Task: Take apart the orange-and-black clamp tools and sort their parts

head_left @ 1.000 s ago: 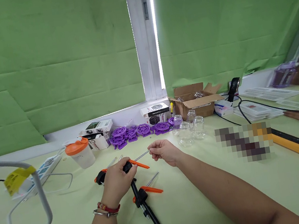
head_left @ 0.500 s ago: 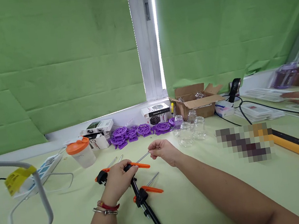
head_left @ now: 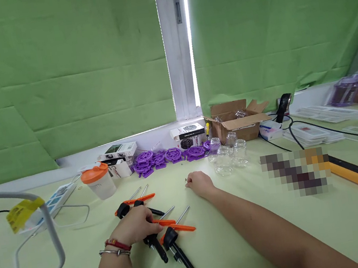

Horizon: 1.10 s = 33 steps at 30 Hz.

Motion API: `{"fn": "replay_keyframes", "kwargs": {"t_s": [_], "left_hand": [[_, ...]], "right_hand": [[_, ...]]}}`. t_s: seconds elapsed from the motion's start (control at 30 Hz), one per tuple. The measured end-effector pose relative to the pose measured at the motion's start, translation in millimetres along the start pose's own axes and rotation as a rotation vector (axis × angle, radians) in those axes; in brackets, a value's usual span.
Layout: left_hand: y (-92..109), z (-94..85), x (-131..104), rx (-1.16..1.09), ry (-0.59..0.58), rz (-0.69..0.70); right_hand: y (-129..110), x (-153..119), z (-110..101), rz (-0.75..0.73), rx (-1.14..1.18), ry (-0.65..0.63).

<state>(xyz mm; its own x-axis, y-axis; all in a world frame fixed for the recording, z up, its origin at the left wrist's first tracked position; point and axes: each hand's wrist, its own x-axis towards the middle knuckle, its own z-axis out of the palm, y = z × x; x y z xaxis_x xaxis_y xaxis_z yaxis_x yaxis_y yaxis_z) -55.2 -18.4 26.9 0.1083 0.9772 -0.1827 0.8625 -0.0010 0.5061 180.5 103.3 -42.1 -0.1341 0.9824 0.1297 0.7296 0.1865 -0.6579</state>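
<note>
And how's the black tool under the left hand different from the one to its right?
The covered tool is partly hidden by the left hand; the neighbouring tool lies uncovered. The covered tool's handle ends farther away; the neighbouring tool's ends nearer. Both have black handles, orange levers and metal rods.

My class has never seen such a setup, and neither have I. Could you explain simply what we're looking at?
There is no machine here: the two bare hands belong to one person, and the view comes from a camera on that person's head, looking forward and down. The left hand holds a black tool with an orange lever; similar tools lie beside it. The right hand is farther forward, low over the pale green tabletop, fingers bunched; whether they pinch anything is too small to tell. Toward the back are a cup with an orange lid, purple plastic parts, clear jars and an open cardboard box.
</note>
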Motion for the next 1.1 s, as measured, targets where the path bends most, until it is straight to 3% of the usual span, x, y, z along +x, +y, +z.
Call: {"fn": "replay_keyframes", "kwargs": {"t_s": [0.13,0.2,0.27,0.4,0.47,0.57,0.63,0.73,0.83,0.97,1.1], "left_hand": [[0,0.5,0,0.0,-0.036,0.019],[1,-2.7,1,0.002,0.016,0.049],[1,-7.6,2,0.025,0.155,0.011],[-3,-10.8,11,0.165,0.452,-0.296],[-8,-5.8,17,0.223,0.451,-0.362],[-13,3.2,25,0.261,0.391,-0.357],[-15,5.2,28,0.253,0.413,-0.365],[-12,2.9,26,0.186,0.55,-0.252],[0,4.3,22,0.018,0.648,0.044],[21,18.0,17,-0.291,0.569,0.262],[34,29.6,14,-0.528,0.454,0.327]], "right_hand": [[-5,6,6,0.02,-0.034,0.001],[-4,8,7,0.042,-0.027,0.014],[0,8,6,0.082,0.105,0.033],[9,11,-1,0.186,0.456,0.021],[13,12,-6,0.228,0.522,-0.012],[16,9,-17,0.28,0.628,-0.071],[15,3,-23,0.289,0.69,-0.107],[6,-10,-29,0.269,0.765,-0.155],[-10,-23,-33,0.207,0.862,-0.22],[-30,-37,-34,0.194,0.971,-0.316],[-34,-42,-32,0.302,0.993,-0.254]]}}
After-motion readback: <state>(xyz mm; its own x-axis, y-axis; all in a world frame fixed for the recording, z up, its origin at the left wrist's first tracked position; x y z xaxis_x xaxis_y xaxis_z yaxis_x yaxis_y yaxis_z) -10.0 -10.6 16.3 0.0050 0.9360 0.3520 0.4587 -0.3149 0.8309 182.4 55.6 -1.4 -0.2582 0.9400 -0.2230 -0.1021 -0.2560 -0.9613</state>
